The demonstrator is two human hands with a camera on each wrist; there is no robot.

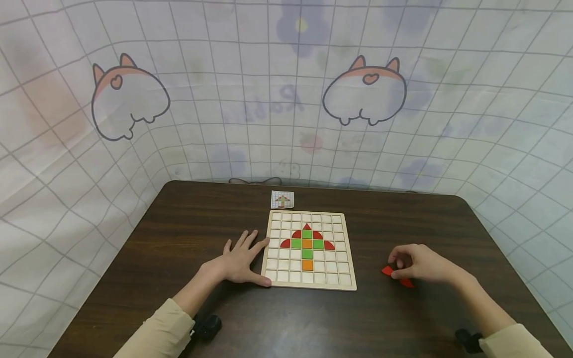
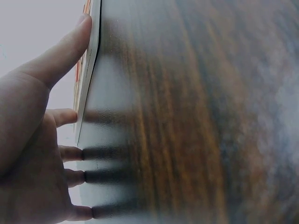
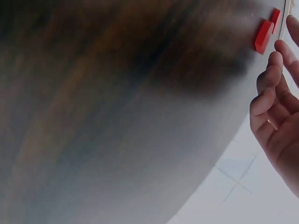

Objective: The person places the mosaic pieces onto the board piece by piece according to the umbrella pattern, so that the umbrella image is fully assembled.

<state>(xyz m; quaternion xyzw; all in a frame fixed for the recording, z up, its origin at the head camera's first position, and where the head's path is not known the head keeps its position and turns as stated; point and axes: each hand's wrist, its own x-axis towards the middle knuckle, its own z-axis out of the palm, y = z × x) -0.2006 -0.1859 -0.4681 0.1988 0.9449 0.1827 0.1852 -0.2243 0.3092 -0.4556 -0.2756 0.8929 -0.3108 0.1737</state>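
My left hand [image 1: 237, 262] spreads its fingers at the left side of a pale wooden grid board [image 1: 331, 285]. Its thumb rests on the board's near left corner and its index finger touches the left edge; the other fingertips rest on the table. Green squares [image 1: 307, 253], orange squares [image 1: 307, 265] and red pieces [image 1: 329, 245] form an arrow-like figure on the board. To the right, my right hand [image 1: 425, 263] hovers over two loose red pieces [image 3: 264, 37], its fingers loosely bent. In the right wrist view, thumb and index fingertips are apart and grip nothing visible.
A small pattern card [image 1: 282, 199] showing a similar figure lies behind the board. The dark wooden table [image 1: 201, 209] ends at a grid-patterned curtain [image 1: 250, 124] at the back and sides.
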